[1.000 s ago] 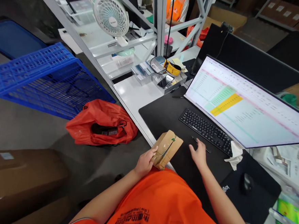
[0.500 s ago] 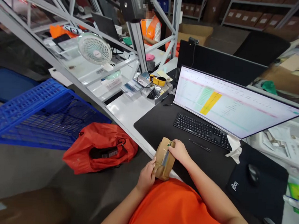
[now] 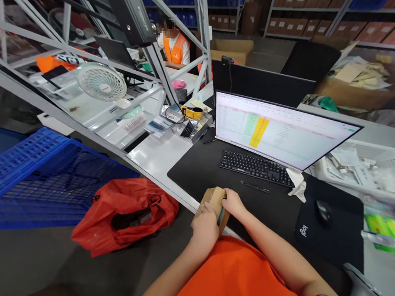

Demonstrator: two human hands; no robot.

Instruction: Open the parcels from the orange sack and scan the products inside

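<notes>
A small brown cardboard box is held tilted in front of my orange shirt, at the desk's near edge. My left hand lies over the box's near face with its fingers curled against it. Gripping the far right edge is my right hand, closed with the fingertips partly hidden behind the cardboard. A bluish strip shows along the box's right side between the hands. Whether a flap is lifted there, I cannot tell.
On the desk are a monitor, a keyboard, a thin pen-like tool, crumpled tissue and a mouse. A red bag and blue crate stand on the left. Another person sits beyond the frame.
My left hand has moved from the box's left edge up over its face. The box is turned more on its side. My right hand keeps its hold, and the camera view has swung right.
</notes>
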